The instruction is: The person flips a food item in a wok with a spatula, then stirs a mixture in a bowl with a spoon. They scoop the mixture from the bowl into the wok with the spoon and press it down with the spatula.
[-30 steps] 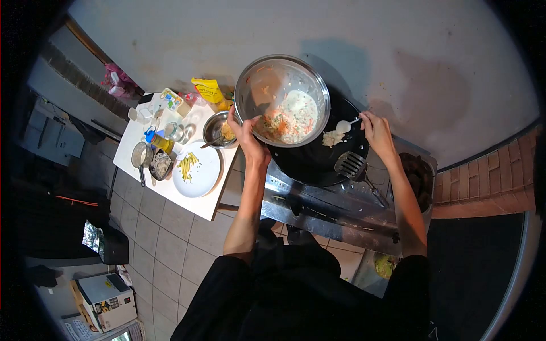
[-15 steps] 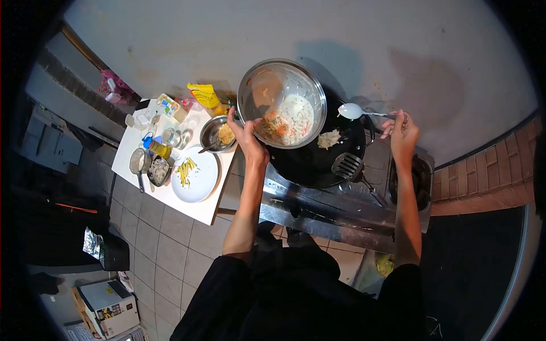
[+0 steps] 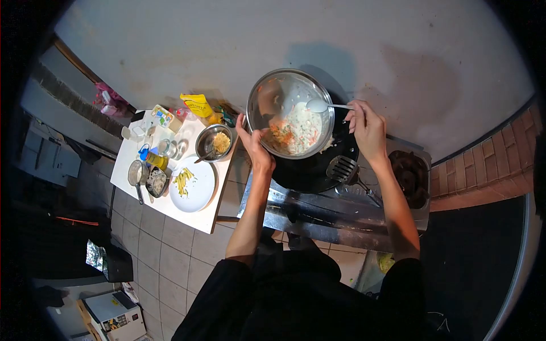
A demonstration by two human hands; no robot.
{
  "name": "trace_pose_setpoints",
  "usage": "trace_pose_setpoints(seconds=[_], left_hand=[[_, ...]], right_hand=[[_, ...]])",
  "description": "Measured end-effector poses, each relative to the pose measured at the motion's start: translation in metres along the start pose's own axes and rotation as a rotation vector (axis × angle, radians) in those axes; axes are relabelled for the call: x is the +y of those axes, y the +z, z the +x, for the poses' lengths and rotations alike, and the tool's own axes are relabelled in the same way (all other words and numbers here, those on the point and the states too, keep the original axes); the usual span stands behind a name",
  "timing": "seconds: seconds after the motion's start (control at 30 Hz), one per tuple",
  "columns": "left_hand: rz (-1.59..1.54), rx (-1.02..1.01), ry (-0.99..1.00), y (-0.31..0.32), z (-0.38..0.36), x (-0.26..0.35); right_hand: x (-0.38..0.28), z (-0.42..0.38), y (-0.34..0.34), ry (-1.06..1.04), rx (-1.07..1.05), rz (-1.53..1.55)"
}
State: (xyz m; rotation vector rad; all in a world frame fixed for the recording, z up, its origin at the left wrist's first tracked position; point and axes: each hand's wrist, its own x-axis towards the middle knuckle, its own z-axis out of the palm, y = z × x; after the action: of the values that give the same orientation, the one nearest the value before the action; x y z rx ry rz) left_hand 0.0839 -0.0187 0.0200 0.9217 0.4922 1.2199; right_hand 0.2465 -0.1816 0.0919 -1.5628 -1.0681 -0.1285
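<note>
My left hand point(image 3: 257, 149) grips the rim of a steel mixing bowl point(image 3: 267, 94), which is tilted toward me above the stove. Inside lies a creamy white batter point(image 3: 304, 128) with orange and green shreds. The fingers of my right hand point(image 3: 368, 128) are closed round the handle of a spoon point(image 3: 318, 105), whose head is over the bowl's opening. Below the bowl sits a black frying pan point(image 3: 304, 181), partly hidden by it. A pale lump of batter in the pan shows only at its edge. A black slotted spatula point(image 3: 344, 169) rests across the pan's right side.
On the white table point(image 3: 199, 220) at left stand a white plate point(image 3: 199, 200) with yellow-green strips, a small steel bowl point(image 3: 214, 136) with yellow crumbs, an oil bottle point(image 3: 154, 159) and a yellow bag point(image 3: 197, 105). A second burner point(image 3: 408, 176) lies right of the pan.
My right hand has moved left, bringing the spoon from beside the bowl to over it. The bowl has shifted slightly right and down, now covering most of the batter lump in the pan.
</note>
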Motion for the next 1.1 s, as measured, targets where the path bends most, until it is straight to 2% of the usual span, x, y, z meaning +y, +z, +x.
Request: trace_pose_setpoints(seconds=[0.03,0.1,0.13,0.2,0.23,0.3,0.47,0.53,0.6,1.1], left_hand=[[-0.001,0.002,-0.002,-0.001,0.001,-0.002],[0.039,-0.003,0.05,-0.001,0.003,-0.004],[0.063,-0.021,0.085,0.0,-0.004,-0.011],[0.084,-0.016,0.089,-0.002,-0.005,-0.011],[0.105,-0.021,0.087,-0.002,-0.006,-0.011],[0.1,-0.02,0.069,-0.002,-0.006,-0.011],[0.142,-0.01,0.068,-0.002,-0.004,-0.016],[0.065,-0.03,0.044,-0.001,-0.005,-0.017],[0.094,-0.025,0.049,-0.003,-0.005,-0.02],[0.064,-0.008,0.012,-0.007,-0.007,-0.022]], right_hand=[[0.007,0.002,0.002,0.001,-0.003,-0.002],[0.014,0.008,0.003,-0.156,-0.071,-0.145],[0.019,0.0,-0.003,-0.167,-0.062,-0.13],[0.013,-0.008,-0.007,0.217,-0.116,-0.012],[0.016,-0.011,-0.005,0.224,-0.119,-0.011],[0.024,-0.015,0.002,0.405,-0.103,0.192],[0.027,-0.02,0.015,0.528,-0.113,0.357],[0.028,-0.02,0.017,0.553,-0.138,0.383],[0.03,-0.021,0.019,0.634,-0.072,0.455],[0.014,-0.009,0.001,0.597,0.061,0.525]])
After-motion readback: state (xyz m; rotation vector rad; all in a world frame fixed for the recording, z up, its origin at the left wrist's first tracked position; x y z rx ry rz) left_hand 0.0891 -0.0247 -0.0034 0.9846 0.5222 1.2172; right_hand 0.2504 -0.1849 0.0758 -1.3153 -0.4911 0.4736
